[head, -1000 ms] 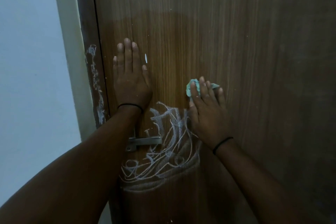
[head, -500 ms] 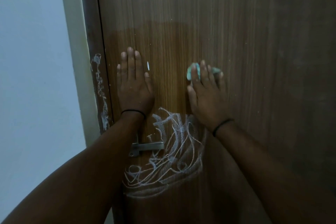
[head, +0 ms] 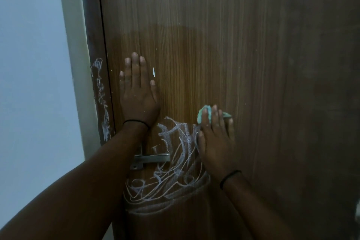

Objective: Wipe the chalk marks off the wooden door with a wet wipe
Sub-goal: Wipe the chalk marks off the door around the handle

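Green wet wipe (head: 204, 114) pinned to the wooden door (head: 224, 54) by the right hand (head: 215, 142), mid-scrub.
Left hand (head: 137, 93) flat, holding nothing; chalk marks (head: 171, 177) at seven o'clock likely need the next downward stroke.

A pale blue-grey wall (head: 33, 84) fills the left side; beside it runs a cream strip of trim (head: 75, 64), upright and slightly leaning in the wide-angle view; next to that stands the dark brown door frame (head: 91, 25), its lower stretch smeared with white scribble; a metal lever handle (head: 152, 158) juts out level, pointing right, with a small plate and screw under its left end; at the far right edge a pale sliver (head: 358, 214) shows, too small to identify.
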Motion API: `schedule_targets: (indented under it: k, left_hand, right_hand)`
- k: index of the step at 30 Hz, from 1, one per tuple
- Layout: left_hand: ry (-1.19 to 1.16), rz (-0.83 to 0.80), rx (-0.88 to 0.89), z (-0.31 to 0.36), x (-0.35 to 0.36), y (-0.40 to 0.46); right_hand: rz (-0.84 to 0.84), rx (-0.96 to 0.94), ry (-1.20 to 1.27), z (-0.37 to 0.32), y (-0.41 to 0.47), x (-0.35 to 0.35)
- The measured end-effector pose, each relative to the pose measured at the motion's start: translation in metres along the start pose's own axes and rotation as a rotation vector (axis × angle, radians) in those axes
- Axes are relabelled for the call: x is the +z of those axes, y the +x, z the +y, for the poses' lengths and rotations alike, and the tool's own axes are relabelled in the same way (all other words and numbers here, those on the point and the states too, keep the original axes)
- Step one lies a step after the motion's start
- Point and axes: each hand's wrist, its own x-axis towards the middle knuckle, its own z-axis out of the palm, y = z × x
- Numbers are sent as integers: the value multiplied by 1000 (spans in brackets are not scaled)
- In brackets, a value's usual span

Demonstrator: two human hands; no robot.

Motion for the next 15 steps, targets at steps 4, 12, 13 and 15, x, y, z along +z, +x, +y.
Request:
schedule_targets:
  k: [4, 12, 13, 15]
  left_hand:
    - [3, -61, 64, -9, -8, -7]
    - [-21, -139, 53, -8, -17, -13]
    - [-26, -146, 57, -9, -18, -13]
    - [-26, -167, 81, -13, -24, -15]
  right_hand:
    - [-20, -79, -48, 11, 3, -10]
    - [-19, -185, -81, -25, 23, -7]
    - [-39, -215, -95, -23, 17, -4]
    - [-80, -231, -104, -11, -1, -1]
